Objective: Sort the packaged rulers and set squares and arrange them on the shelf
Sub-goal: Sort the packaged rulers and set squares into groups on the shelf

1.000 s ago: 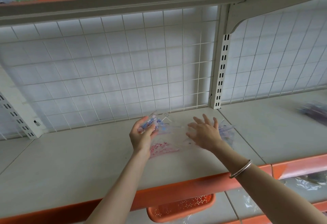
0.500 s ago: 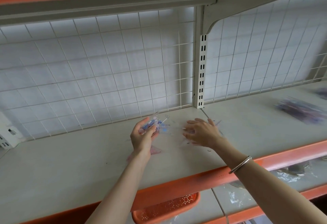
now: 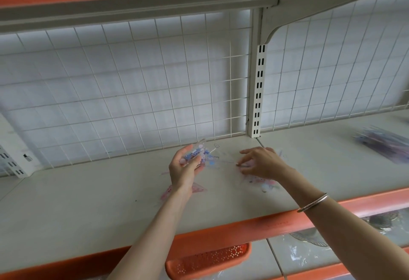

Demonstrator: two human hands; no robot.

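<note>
One packet in left hand; two lying nearby.

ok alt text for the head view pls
A person's left hand holds a blue-printed packet over a beige shelf, while the right hand touches clear packets lying there. A pink set square lies beside the left wrist.
</note>
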